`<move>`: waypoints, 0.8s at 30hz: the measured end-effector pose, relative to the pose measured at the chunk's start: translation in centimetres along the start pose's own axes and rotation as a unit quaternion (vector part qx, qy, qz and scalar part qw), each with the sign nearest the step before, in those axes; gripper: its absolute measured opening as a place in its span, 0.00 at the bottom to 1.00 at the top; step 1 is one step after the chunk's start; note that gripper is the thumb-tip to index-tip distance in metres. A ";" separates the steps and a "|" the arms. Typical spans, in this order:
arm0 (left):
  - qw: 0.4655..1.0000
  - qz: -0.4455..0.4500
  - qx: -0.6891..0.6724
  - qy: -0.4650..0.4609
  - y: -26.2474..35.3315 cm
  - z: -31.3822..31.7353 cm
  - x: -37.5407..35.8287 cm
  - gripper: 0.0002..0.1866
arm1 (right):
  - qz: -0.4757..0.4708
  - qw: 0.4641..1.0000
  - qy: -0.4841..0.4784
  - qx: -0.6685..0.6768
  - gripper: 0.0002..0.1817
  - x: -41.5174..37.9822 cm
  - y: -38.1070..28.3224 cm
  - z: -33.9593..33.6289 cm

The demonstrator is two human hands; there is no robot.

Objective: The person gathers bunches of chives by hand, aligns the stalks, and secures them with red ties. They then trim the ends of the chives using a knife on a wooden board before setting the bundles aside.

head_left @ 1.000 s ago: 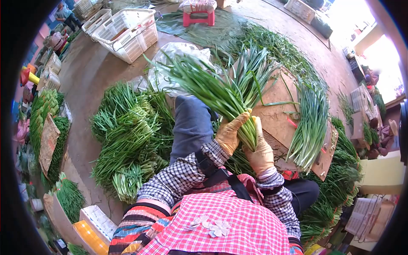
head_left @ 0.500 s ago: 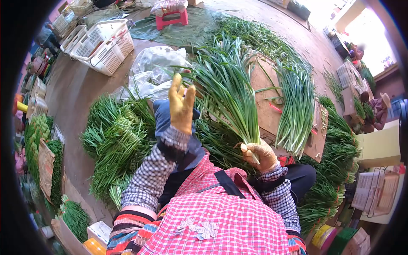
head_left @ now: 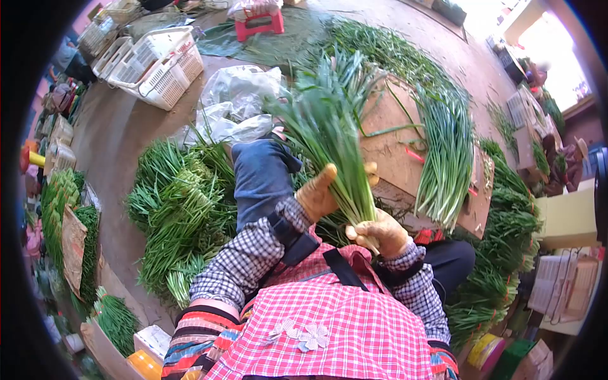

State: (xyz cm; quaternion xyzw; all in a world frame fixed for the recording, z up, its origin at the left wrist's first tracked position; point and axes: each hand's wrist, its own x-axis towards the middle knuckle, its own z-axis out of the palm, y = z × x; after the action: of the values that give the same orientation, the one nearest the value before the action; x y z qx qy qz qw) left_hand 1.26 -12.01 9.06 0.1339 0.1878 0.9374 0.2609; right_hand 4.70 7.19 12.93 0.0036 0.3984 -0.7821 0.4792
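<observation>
A bunch of chives [head_left: 339, 152], long green leaves with pale stem ends, is held tilted in front of my lap, its leaf tips blurred by motion. Low down, near the stem ends, my gloved right hand [head_left: 384, 233] is closed round it. My gloved left hand [head_left: 318, 195] wraps the same bunch a little higher, thumb on the near side and fingertips showing past the far side. To the right, another bunch of chives [head_left: 443, 168] lies on a brown board [head_left: 396, 149], beside a red strip [head_left: 415, 155].
Heaps of greens lie to the left [head_left: 183, 215] and right [head_left: 494, 272]. Clear plastic bags [head_left: 237, 104] rest on the floor ahead. Beyond are white crates [head_left: 168, 76] and a red stool [head_left: 259, 26]. Other people are at the room's edges.
My left hand has come down and right from its raised, spread pose and now wraps the bunch. The bunch's leaves have swung left; my right hand still grips the stems.
</observation>
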 end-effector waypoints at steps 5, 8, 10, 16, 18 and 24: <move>0.998 0.038 -0.034 0.036 1.1 1.6 1.7 0.37 | -0.022 0.997 -0.017 -0.070 0.25 -0.2 -0.3 -0.2; 0.991 0.098 0.040 0.081 2.7 2.6 2.0 0.34 | 0.027 0.986 0.057 -0.156 0.26 -0.5 0.9 -2.3; 0.975 0.141 0.093 0.145 4.4 2.5 2.0 0.32 | 0.083 0.960 0.147 -0.222 0.25 -1.3 1.9 -4.5; 0.941 0.210 0.152 0.217 6.2 2.4 1.3 0.32 | -0.176 0.922 0.254 -0.232 0.11 -1.5 2.6 -3.5; 0.937 0.222 0.153 0.221 6.2 2.5 1.3 0.32 | -0.242 0.894 0.278 -0.254 0.11 -0.7 2.0 -2.4; 0.945 0.215 0.114 0.218 4.7 2.2 0.8 0.31 | -0.184 0.857 0.338 -0.343 0.08 1.9 0.6 -0.2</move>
State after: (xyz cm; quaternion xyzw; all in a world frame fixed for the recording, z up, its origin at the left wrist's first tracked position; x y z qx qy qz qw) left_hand -0.68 -14.69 13.18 -0.0074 0.3129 0.9497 -0.0108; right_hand 4.02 5.75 11.70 0.0295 0.7725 -0.6201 0.1334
